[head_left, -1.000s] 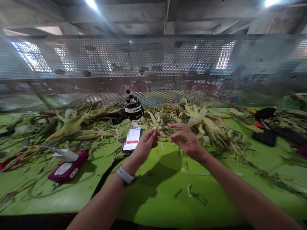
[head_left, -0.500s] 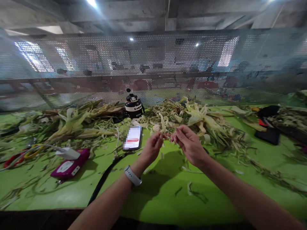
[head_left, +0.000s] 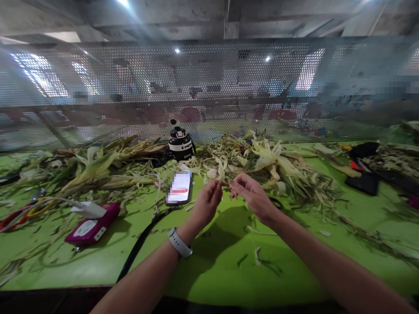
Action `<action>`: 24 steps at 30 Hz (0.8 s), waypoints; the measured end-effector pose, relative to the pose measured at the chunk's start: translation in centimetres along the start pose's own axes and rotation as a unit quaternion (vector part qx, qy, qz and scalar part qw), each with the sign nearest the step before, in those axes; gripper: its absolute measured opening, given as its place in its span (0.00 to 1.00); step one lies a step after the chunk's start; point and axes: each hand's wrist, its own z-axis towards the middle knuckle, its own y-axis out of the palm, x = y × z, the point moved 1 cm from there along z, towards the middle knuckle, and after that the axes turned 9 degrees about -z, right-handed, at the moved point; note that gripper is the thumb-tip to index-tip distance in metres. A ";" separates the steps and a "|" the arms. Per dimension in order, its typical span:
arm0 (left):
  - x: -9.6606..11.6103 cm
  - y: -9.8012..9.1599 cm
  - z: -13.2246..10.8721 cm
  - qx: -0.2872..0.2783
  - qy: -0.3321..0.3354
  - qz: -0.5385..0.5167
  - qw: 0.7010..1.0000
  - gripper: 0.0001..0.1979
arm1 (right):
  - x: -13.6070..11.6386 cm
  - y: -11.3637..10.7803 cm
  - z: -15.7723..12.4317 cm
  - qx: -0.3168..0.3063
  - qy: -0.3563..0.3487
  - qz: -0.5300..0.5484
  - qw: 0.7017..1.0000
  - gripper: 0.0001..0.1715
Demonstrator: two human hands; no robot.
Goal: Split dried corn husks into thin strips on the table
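Observation:
My left hand (head_left: 207, 201), with a grey-banded watch (head_left: 180, 243) on the wrist, is pinched closed over the green tabletop (head_left: 235, 266). A short way to its right, my right hand (head_left: 253, 197) has thumb and fingertips pressed together, facing the left. Whatever lies between the fingertips is too small to make out. Just beyond the hands sits a small cream-coloured bumpy piece (head_left: 212, 173), beside a heap of torn plant strips (head_left: 225, 152). Pale corn husks (head_left: 270, 157) lie behind my right hand.
Left of my hands lie a lit phone (head_left: 179, 187), a black strap (head_left: 137, 248), a purple power bank (head_left: 93, 224) with a white plug, and scissors (head_left: 39, 210). A black bottle (head_left: 180, 144) stands before a perforated screen (head_left: 209, 87). More husks (head_left: 94, 168) cover the back left; a dark phone (head_left: 363, 183) lies right.
The view has shifted slightly. Both hands stay pinched close together in nearly the same place, with small finger movements. The small piece beyond my left hand shows more clearly now.

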 end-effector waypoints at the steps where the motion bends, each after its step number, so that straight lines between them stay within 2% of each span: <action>1: 0.1 0.2 -0.1 0.000 -0.003 -0.011 1.000 0.14 | 0.2 0.0 0.0 -0.003 0.000 -0.021 1.000 0.14; 4: 0.0 0.6 -0.3 0.002 -0.026 -0.054 0.998 0.13 | 0.7 0.1 0.0 -0.018 -0.002 -0.067 0.998 0.15; 7: -0.3 0.9 -0.4 0.005 -0.057 -0.116 0.992 0.13 | 0.8 0.1 0.1 -0.027 0.019 -0.019 0.999 0.17; 10: -0.3 1.0 -0.4 -0.011 -0.081 -0.185 0.979 0.14 | 0.7 -0.1 0.4 0.020 0.048 0.042 0.998 0.20; 12: -0.2 1.0 -0.3 -0.008 -0.091 -0.210 0.974 0.13 | 0.6 -0.5 0.6 0.048 0.062 0.039 0.996 0.21; 15: -0.1 0.8 -0.2 0.035 -0.088 -0.200 0.975 0.12 | 0.6 -0.7 0.6 0.010 0.066 -0.028 0.997 0.16; 18: -0.3 0.5 -0.2 0.079 -0.078 -0.184 0.977 0.10 | 0.8 -0.5 0.4 -0.044 0.044 -0.145 0.987 0.12; 21: -0.8 0.3 -0.2 0.083 -0.076 -0.178 0.978 0.10 | 1.0 -0.2 0.1 -0.050 0.027 -0.224 0.973 0.12; 24: -1.3 0.2 -0.1 0.077 -0.050 -0.139 0.986 0.11 | 1.2 -0.1 0.0 -0.055 0.046 -0.212 0.975 0.15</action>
